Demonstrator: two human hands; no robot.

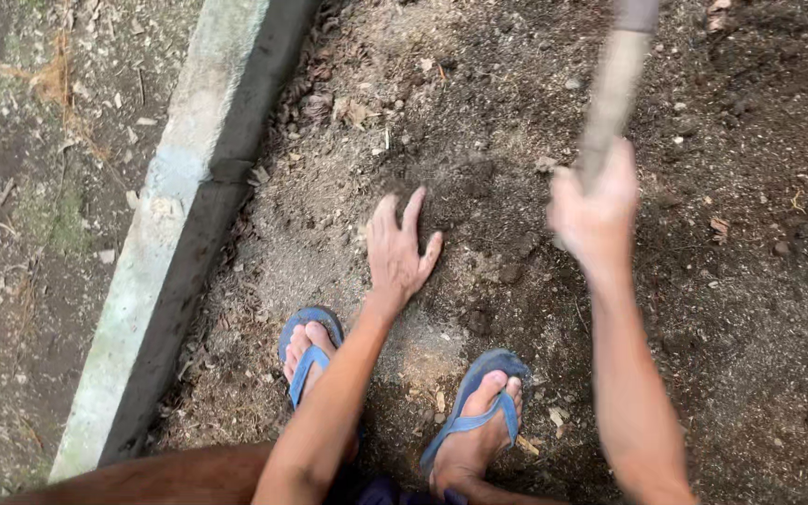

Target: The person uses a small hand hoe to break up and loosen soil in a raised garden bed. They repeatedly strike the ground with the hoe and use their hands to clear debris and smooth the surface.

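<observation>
left hand [398, 251] flat on soil [479, 140]; right hand [597, 208] grips wooden handle [615, 84]

This is an outdoor garden plot, a bed of dark, loose soil [703, 309] strewn with clods, small stones and dry leaf scraps. A pale concrete curb [175, 215] runs slantwise along the bed's left edge; on the far side of the curb lies packed ground [30, 187] with patches of moss, dry grass and litter. Just right of the curb, on the soil, stand bare feet in blue flip-flops [474, 411], and natural daylight falls over everything.
</observation>
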